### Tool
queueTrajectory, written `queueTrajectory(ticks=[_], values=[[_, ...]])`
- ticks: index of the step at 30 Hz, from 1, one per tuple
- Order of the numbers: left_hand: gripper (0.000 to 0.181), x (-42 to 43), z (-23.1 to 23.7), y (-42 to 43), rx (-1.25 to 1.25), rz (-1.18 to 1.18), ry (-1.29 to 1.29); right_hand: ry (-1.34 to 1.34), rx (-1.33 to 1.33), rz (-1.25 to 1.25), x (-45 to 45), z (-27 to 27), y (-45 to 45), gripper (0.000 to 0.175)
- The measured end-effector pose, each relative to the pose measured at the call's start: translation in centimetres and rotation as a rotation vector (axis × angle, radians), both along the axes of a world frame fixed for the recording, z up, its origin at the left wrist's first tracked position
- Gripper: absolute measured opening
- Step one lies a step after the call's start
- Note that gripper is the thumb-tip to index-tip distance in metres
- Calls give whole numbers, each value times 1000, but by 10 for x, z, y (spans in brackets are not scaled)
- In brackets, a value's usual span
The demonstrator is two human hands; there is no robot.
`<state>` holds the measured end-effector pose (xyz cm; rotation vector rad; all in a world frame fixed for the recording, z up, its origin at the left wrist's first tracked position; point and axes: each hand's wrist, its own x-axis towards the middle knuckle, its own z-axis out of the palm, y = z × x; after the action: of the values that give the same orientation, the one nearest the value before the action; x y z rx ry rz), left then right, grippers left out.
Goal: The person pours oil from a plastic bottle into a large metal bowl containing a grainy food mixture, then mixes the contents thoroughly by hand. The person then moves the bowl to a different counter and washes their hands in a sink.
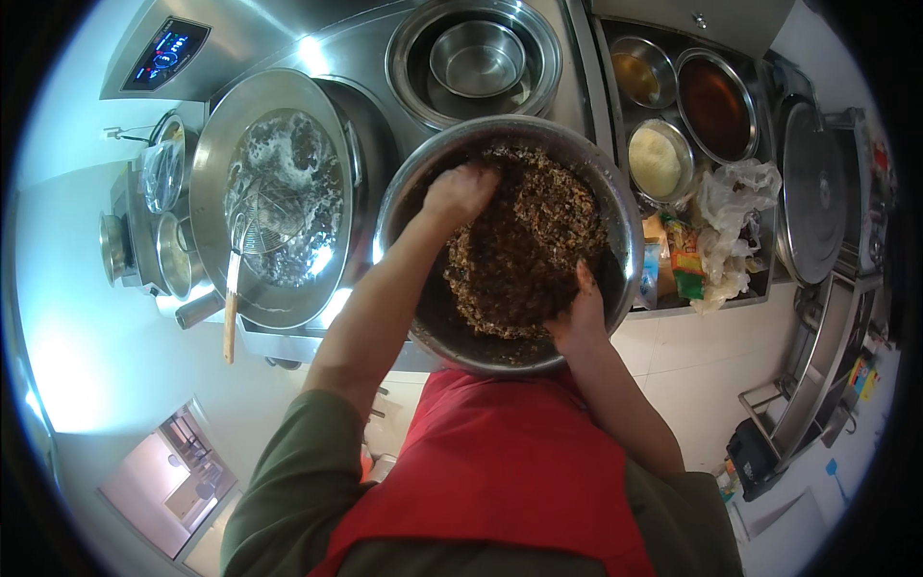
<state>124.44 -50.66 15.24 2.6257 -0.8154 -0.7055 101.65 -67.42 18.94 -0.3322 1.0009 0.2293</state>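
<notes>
Before me a large stainless steel bowl [629, 216] holds a dark brown, wet, grainy mixture [533, 252]. It is coarse and crumbly around the rim of the mass and wetter in the middle. At the upper left of the bowl, my left hand [458, 193] is bent down into the mixture, which hides its fingertips. My right hand [583, 314] is at the lower right, inside the bowl wall. Its digits are spread and touch the mixture, one raised and smeared brown. Whether the left hand grasps any of the mixture cannot be seen.
Left stands a large wok [209, 195] of foamy liquid with a wire skimmer [270, 216] resting in it. Nested steel basins [404, 54] stand behind the bowl. To the right are a bowl of pale powder [654, 162], a pot of reddish-brown liquid [715, 108] and plastic bags [739, 195].
</notes>
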Motion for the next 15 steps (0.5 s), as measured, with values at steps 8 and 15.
queueTrajectory(ticks=[8, 15], values=[[27, -122, 45, 10, -61, -256, 254, -189, -26, 51, 68, 15, 0, 49], [33, -192, 90, 34, -168, -48, 44, -393, -734, 956, 76, -15, 48, 65]])
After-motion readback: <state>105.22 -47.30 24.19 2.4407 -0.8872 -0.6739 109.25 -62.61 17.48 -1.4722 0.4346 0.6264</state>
